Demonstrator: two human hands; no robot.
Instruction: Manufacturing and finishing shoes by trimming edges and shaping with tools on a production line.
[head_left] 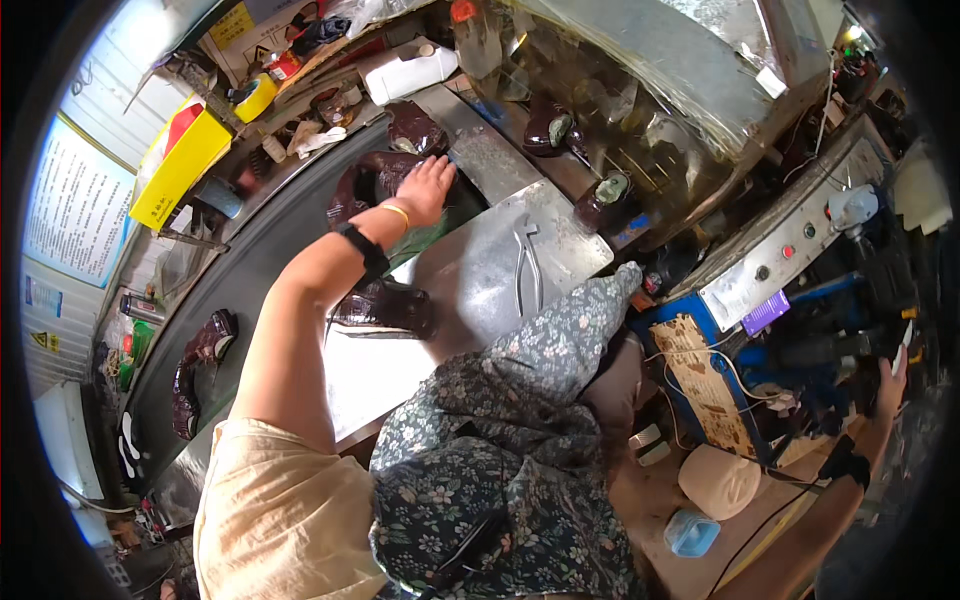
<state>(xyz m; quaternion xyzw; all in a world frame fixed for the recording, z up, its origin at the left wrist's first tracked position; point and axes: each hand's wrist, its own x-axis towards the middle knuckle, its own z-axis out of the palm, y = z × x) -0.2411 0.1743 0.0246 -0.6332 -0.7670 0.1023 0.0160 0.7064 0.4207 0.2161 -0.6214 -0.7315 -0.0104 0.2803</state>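
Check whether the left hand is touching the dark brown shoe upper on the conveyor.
Touching. The head view shows the left hand laid flat on the dark brown shoe upper, no gap visible.

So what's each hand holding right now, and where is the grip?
The left hand lies palm-down on a dark brown shoe upper, resting on top, not gripping. The right hand is at the frame edge; its hold cannot be told.

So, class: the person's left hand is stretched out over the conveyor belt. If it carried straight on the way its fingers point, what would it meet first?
Probably the dark brown shoe lying under the left hand; its fingertips already seem to touch it, though depth is unclear.
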